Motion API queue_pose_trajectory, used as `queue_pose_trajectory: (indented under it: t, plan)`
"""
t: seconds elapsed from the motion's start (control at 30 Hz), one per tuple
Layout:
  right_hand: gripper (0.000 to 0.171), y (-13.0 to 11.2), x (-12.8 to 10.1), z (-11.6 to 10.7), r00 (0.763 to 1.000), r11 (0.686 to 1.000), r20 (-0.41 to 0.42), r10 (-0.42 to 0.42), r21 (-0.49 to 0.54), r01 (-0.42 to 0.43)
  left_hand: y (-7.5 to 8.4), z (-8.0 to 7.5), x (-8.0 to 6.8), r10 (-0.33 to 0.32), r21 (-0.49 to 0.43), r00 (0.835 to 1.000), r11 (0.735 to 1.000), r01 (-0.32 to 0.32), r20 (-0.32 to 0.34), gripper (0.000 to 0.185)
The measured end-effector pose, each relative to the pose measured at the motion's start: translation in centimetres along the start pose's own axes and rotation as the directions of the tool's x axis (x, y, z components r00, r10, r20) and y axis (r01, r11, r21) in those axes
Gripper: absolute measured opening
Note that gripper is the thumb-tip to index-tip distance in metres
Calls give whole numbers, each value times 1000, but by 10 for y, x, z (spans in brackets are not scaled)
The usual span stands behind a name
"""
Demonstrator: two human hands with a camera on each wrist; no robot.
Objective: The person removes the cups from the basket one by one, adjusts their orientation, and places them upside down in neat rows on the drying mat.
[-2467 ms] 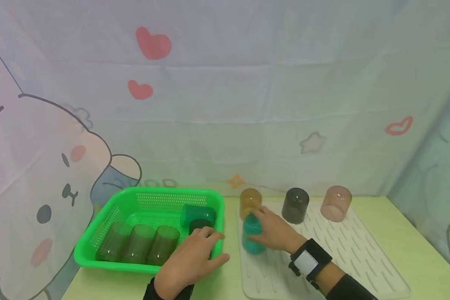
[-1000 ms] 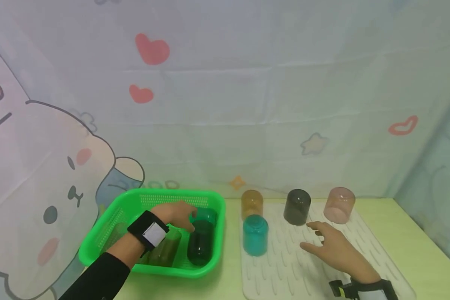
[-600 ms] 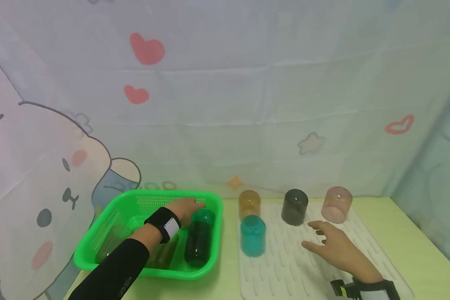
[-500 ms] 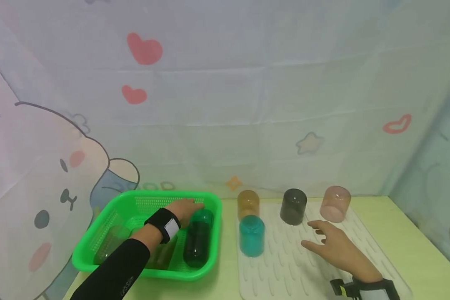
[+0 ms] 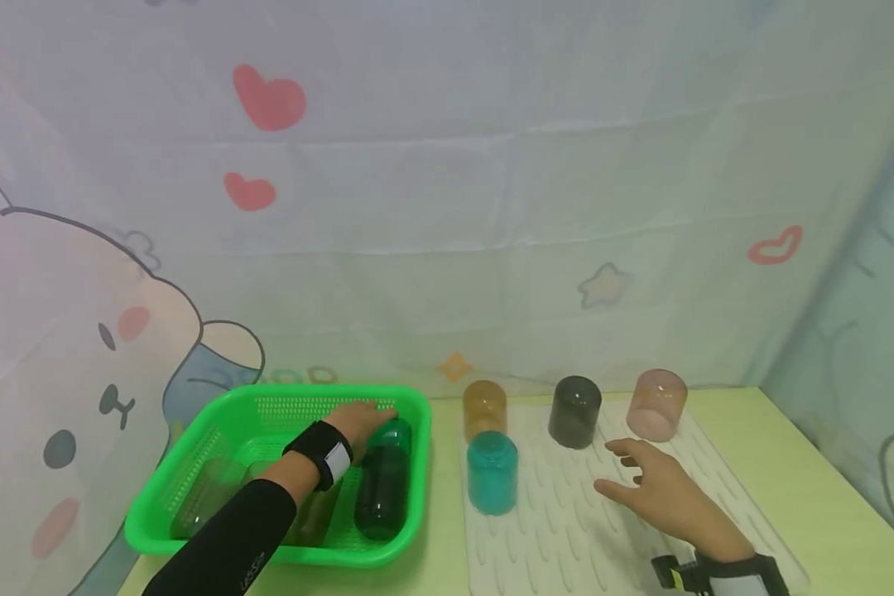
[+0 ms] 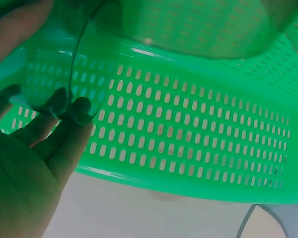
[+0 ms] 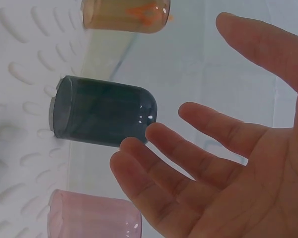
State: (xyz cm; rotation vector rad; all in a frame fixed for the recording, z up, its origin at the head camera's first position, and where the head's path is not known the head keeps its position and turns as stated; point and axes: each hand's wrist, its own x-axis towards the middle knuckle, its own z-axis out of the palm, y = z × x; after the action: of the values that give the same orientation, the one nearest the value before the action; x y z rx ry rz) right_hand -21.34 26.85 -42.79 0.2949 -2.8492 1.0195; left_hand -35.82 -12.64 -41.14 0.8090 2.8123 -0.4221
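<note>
Inside the green basket (image 5: 335, 391), my left hand (image 5: 356, 428) holds a clear teal cup (image 5: 396, 432) lying at the back right. In the left wrist view, the thumb and fingers (image 6: 69, 136) curve round either side of that cup, near its rim. A dark cup (image 5: 382, 497) lies just in front of it. Over the ribbed white mat (image 5: 566, 530), my right hand (image 5: 663, 497) hovers with spread fingers, holding nothing. Nearest to it is an upside-down dark grey cup (image 7: 104, 111). Another teal cup (image 5: 492, 474) stands upside down at the mat's left edge.
Behind the teal cup stands an amber cup (image 5: 484, 404); a pink cup (image 5: 658, 406) is at the mat's back right. Brownish cups (image 5: 314, 513) lie in the basket, partly hidden by my left arm. A printed cloth (image 5: 447, 207) hangs behind the table.
My right hand has let go of the teal cup on the mat and moved right. My left hand went from the basket's front edge to its back right and took hold of the teal cup there.
</note>
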Motion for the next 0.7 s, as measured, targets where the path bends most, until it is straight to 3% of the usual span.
queue_pose_trajectory:
  t: [0.17,0.27,0.47,0.7]
  plan:
    - [60,0,1,1,1000,1000,6,1,-7,0,-4,8,4,15,43,999,999,-13,-38,83]
    - [60,1,1,1,1000,1000,11,-3,-8,3,-10,11,5,17,16,999,1000,-16,-46,83]
    - [58,2,6,0,1000,1000,-10,-18,-13,18,-23,-1,-3,2,-108,998,994,-9,-61,80]
    - [58,1,11,2,999,999,-20,-36,-11,36,-40,-13,-27,-56,-259,995,965,33,-81,86]
